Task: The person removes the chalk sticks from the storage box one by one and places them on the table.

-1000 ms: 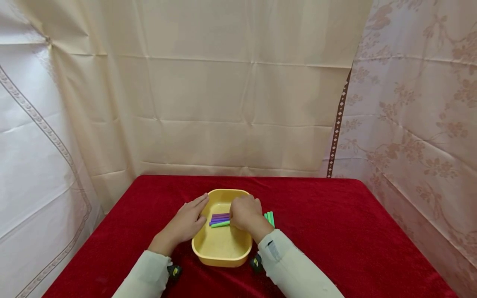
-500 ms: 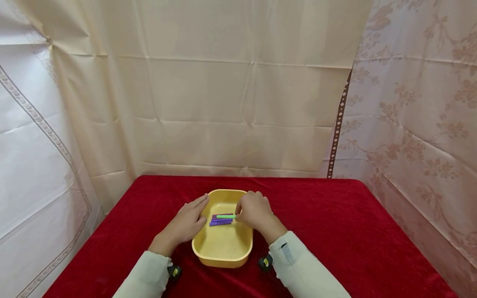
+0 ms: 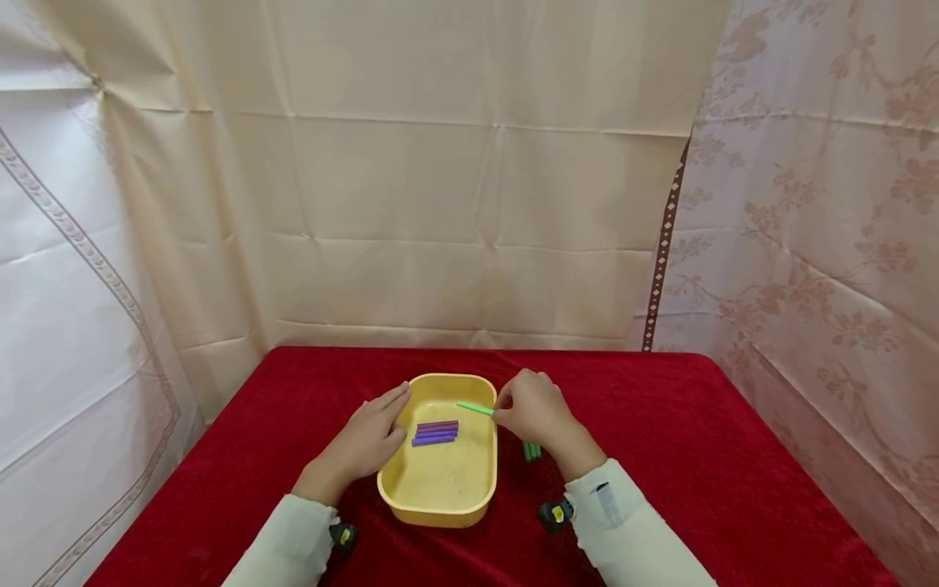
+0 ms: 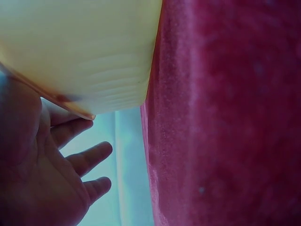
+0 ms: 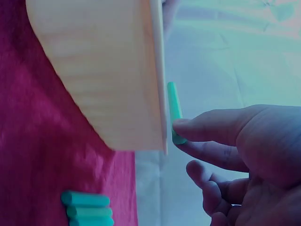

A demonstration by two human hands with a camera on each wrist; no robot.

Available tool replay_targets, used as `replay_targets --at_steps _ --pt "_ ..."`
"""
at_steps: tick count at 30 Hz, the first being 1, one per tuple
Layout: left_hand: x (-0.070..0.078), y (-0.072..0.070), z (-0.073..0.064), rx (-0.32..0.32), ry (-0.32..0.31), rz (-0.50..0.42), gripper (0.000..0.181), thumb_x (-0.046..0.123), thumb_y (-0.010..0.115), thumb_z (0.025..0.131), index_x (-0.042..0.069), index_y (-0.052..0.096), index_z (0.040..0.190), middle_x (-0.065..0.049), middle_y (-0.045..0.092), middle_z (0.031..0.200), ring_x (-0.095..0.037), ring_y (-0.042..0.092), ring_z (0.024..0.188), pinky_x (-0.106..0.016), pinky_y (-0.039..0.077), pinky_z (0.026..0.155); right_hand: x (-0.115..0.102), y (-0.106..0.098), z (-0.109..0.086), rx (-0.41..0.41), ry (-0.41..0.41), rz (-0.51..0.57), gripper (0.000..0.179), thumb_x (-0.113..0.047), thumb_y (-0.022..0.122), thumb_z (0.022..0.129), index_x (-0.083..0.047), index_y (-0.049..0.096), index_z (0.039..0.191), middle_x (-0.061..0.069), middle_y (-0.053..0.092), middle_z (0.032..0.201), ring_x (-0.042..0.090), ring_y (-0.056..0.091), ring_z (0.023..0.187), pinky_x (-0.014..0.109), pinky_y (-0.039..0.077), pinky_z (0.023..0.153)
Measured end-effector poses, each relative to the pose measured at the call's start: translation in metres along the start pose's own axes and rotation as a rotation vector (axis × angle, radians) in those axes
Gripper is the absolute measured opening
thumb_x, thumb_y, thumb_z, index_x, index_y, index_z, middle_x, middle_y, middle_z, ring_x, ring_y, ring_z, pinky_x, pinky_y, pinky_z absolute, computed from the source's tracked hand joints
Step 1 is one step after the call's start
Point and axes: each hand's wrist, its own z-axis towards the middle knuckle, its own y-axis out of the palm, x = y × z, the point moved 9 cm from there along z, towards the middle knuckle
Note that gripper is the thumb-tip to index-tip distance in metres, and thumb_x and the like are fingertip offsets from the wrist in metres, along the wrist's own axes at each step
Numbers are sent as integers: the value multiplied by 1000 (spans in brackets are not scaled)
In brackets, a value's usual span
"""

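Observation:
A yellow plastic basin (image 3: 438,517) stands on the red cloth. My left hand (image 3: 369,436) rests at its left rim with fingers straight; in the left wrist view the rim (image 4: 59,101) runs along this hand. Between thumb and index finger, my right hand (image 3: 538,408) pinches the end of a green chalk-like stick (image 3: 475,408), which reaches over the basin's right rim. In the right wrist view the stick (image 5: 174,110) is held just above rim height. Several purple and violet sticks (image 3: 435,434) lie side by side on the basin floor.
Green sticks (image 3: 531,451) lie together on the cloth right of the basin, partly behind the right hand in the head view. A red velvet cloth (image 3: 660,456) covers the table. Beige and flowered curtains (image 3: 469,204) hang behind and beside it.
My right hand has lifted the green stick from beside the purple ones and moved right with it, out to the basin's right rim. The left hand has stayed in place.

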Motion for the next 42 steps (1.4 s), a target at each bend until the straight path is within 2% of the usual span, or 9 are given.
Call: replay_targets --at_steps 7,12,19,25,37,42 --pt "-1 0 1 13 6 20 60 20 53 102 7 41 159 -6 35 168 -29 35 155 -64 24 124 21 -15 -9 7 42 119 12 -21 82 82 -21 79 71 -10 68 69 13 58 71 29 48 61" --pt "0 2 1 6 0 9 61 21 54 102 8 40 159 -5 34 169 -29 34 155 -64 24 124 44 -27 -18 17 146 153 9 -21 80 80 -19 80 71 -9 71 68 14 58 67 29 46 58" --pt "1 1 0 7 -1 6 61 20 54 102 7 40 159 -5 34 169 -28 33 155 -64 24 125 76 -34 -27 27 257 87 8 -28 79 79 -23 80 74 -8 71 71 15 58 68 31 45 56" --pt "0 1 1 12 2 9 61 20 53 102 7 39 160 -6 34 169 -29 33 155 -64 23 124 94 -33 -30 3 308 35 10 -31 79 80 -22 81 76 -6 70 72 18 59 69 32 44 54" --pt "0 1 0 3 -6 -5 61 21 53 102 7 39 160 -6 33 169 -30 34 155 -64 23 125 115 -29 -37 -52 400 -14 22 -32 82 79 -15 75 66 -1 64 63 19 55 64 35 42 50" --pt "2 -1 -1 13 9 -2 60 20 53 102 6 40 159 -6 34 168 -29 35 155 -64 24 124 117 -23 -36 -77 400 -34 29 -32 82 77 -16 66 59 0 58 59 19 53 63 36 43 51"
